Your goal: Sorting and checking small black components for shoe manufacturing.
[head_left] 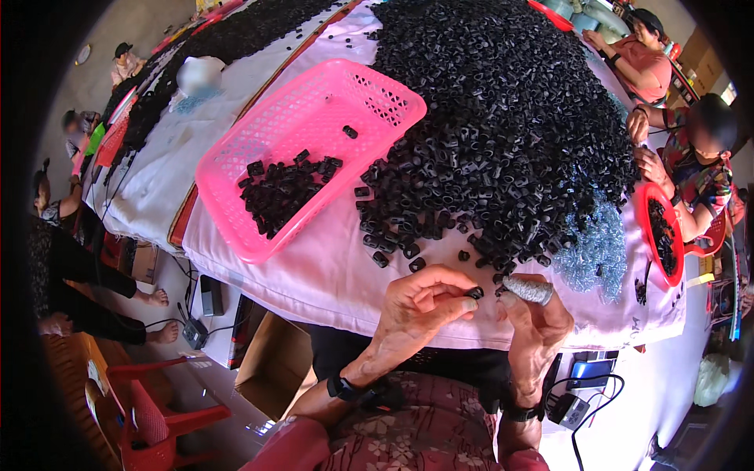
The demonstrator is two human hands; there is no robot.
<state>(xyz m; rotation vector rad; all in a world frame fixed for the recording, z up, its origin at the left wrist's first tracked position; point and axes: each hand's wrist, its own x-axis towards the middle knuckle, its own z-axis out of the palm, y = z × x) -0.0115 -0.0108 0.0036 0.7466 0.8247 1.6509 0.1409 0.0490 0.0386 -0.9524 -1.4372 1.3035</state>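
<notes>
Near the front edge of the table, my left hand [426, 304] pinches a small black plastic piece [474, 293] between thumb and fingertips. Close beside it is my right hand [534, 314], its fingers curled together, with a grey fabric finger cover [528, 290] on one finger. Something small and dark shows at the right fingertips, too small to make out. Just beyond both hands spreads a large heap of black plastic pieces [503, 141], hollow and ring-like. To the left, a pink perforated basket [228, 169] holds a cluster of similar black pieces [287, 192].
Clear bluish plastic bits [593, 243] lie at the heap's right side. A red basket [652, 200] with black pieces stands at the right edge, near other people seated there. Below the table are a cardboard box [271, 365], a red chair [149, 416] and cables.
</notes>
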